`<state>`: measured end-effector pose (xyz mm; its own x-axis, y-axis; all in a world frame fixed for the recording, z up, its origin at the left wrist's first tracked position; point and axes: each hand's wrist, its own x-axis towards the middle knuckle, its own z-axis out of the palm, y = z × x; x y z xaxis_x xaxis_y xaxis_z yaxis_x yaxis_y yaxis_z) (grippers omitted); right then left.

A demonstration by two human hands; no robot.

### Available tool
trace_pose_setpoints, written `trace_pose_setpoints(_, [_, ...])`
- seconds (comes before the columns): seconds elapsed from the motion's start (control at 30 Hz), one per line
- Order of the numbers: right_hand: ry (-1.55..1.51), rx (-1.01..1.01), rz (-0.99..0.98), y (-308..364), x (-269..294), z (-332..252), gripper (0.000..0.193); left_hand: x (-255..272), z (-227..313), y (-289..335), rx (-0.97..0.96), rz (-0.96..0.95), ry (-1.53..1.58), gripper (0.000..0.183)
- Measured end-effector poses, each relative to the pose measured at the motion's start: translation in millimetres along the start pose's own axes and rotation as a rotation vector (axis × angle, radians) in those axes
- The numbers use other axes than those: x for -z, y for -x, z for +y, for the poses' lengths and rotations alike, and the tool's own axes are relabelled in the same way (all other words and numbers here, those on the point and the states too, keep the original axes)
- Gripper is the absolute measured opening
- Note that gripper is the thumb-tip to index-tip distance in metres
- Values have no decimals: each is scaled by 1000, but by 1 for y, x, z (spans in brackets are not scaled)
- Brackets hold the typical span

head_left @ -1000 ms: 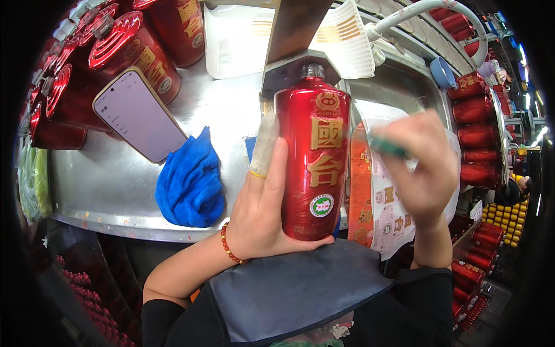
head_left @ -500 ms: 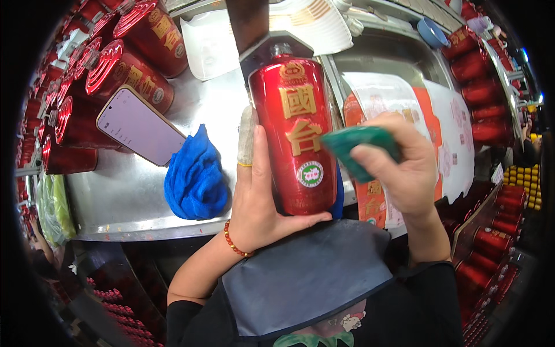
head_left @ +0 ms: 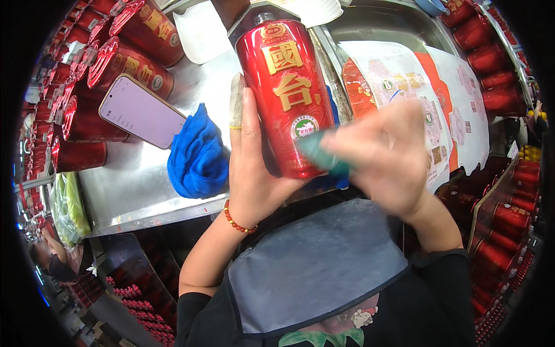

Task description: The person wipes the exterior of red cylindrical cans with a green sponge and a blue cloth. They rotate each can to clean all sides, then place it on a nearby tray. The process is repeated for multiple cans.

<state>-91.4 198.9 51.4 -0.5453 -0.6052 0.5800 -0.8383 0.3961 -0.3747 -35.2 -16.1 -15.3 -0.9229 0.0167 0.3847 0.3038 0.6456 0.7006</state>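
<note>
A glossy red bottle [head_left: 283,95] with raised gold characters and a round green-and-white sticker lies in front of me, its neck pointing away. My left hand [head_left: 254,147] cradles its left side and base, the thumb under the bottom edge. A pale cover wraps one of that hand's fingertips, and red beads circle the wrist. In my right hand [head_left: 384,159], blurred by motion, is a green scraper-like pad [head_left: 324,153], pressed at the lower right of the bottle near the sticker. Blue cloth shows beside the bottle's right side, partly hidden.
A crumpled blue cloth [head_left: 198,155] and a phone [head_left: 141,111] lie left on the metal table [head_left: 141,199]. Red bottles [head_left: 130,69] crowd the far left. Printed sticker sheets [head_left: 399,95] lie right, a white tray [head_left: 199,32] beyond. More red bottles line the right side.
The green pad has moved down the bottle from beside the lower gold character to near the sticker. My left hand still holds the bottle, and the whole view has shifted slightly.
</note>
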Motion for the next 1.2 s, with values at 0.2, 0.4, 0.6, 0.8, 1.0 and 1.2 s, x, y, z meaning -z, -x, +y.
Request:
trace_pose_setpoints(0.2, [-439, -205, -73, 1, 1, -17, 20, -4, -3, -1, -34, 65, 14, 133])
trace_pose_setpoints(0.4, [-691, -975, 153, 19, -3, 9, 20, 0, 11, 5, -224, 47, -188, 103])
trace_pose_setpoints(0.6, [-542, -969, 126, 29, -6, 22, 22, -4, 8, 13, -125, 29, -163, 105])
trace_pose_setpoints(0.8, [-615, -894, 122, 40, -6, 28, 21, 0, 6, 15, -123, 19, -135, 101])
trace_pose_setpoints(1.0, [-583, -934, 290, 60, 64, 69, 24, 12, 11, 19, -385, -10, -339, 75])
trace_pose_setpoints(1.2, [-383, -1036, 117, 103, 140, 161, 40, 8, 19, 2, -425, -50, -366, 67])
